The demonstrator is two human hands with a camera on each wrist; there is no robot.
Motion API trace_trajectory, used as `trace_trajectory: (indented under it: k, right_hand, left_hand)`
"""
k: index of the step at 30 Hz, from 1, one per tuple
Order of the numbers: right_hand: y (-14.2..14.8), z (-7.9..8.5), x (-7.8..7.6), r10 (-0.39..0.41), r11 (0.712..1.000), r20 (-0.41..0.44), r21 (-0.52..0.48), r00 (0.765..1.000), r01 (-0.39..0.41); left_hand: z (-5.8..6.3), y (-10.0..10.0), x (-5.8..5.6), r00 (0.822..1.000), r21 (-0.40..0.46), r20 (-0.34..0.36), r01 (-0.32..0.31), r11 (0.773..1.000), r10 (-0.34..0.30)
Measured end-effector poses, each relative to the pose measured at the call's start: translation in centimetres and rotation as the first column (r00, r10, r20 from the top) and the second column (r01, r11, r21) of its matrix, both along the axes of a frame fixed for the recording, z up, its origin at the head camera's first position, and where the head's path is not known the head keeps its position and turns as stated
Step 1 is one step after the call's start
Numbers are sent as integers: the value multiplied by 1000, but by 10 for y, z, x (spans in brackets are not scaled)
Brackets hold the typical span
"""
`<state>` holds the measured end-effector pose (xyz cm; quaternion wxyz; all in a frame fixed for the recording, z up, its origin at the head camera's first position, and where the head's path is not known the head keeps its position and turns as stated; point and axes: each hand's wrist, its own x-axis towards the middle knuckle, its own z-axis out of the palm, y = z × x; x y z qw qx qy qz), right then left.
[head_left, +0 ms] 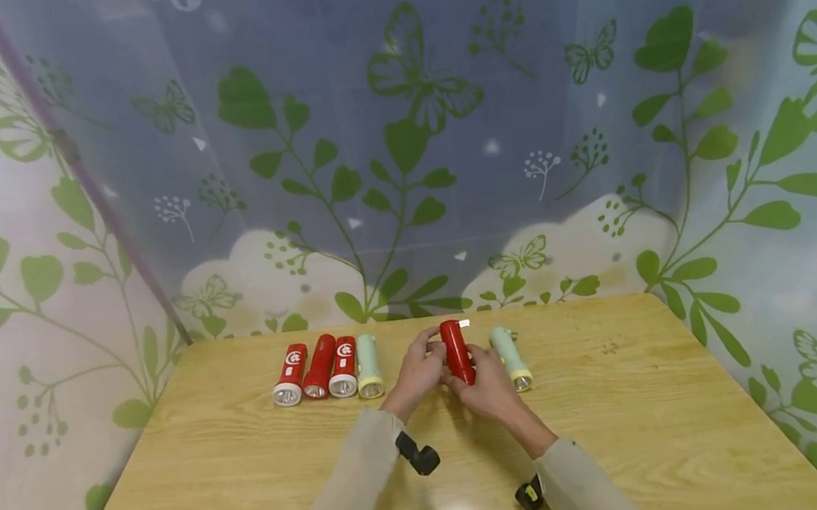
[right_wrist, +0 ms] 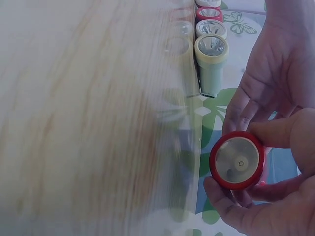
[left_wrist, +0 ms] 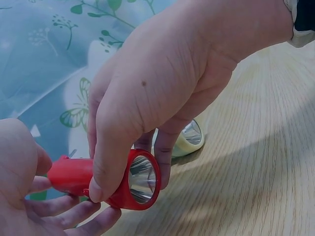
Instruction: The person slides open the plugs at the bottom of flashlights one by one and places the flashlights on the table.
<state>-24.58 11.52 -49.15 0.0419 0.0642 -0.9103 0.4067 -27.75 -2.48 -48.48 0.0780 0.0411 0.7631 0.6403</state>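
A red flashlight [head_left: 454, 349] is held over the table, its lens facing me and a small white piece showing at its far end. My right hand [head_left: 491, 388] grips it near the lens end, thumb on one side and fingers on the other, as the left wrist view shows. Along its other side, my left hand [head_left: 421, 370] touches the body with loosely extended fingers, which reach under the tail in the left wrist view. The lens [right_wrist: 237, 160] shows between both hands in the right wrist view. Just right of my right hand lies a mint green flashlight [head_left: 508, 356].
Left of my hands, flashlights lie in a row, lens ends toward me: a red one with white rim [head_left: 292, 371], a plain red one [head_left: 320, 366], another white-rimmed red one [head_left: 344, 366] and a mint green one [head_left: 368, 364]. A leaf-printed curtain [head_left: 400, 165] borders the wooden table [head_left: 202, 488].
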Motion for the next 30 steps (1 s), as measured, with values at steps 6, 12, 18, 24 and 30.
trace_trajectory:
  k: [6,12,18,24,30]
  right_hand:
    - [0,-2,0,-16,1000,-4,-7,1000,16]
    - [2,-4,-1,-33,999,2,-4,999,33]
    - [3,-7,-2,-26,1000,-32,1,999,26]
    - [4,-9,-3,-25,1000,-40,2,999,25]
    - [5,-11,-4,-46,999,-36,15,998,46]
  left_hand:
    - [0,1,2,1000,13,2,2,1000,-2]
    - [-2,3,0,1000,24,1,19,1000,-19]
    - [-5,4,3,999,64,23,32,997,-34]
    - [-7,6,3,999,25,11,33,999,-33]
    - [-8,9,4,999,11,4,44,999,-44]
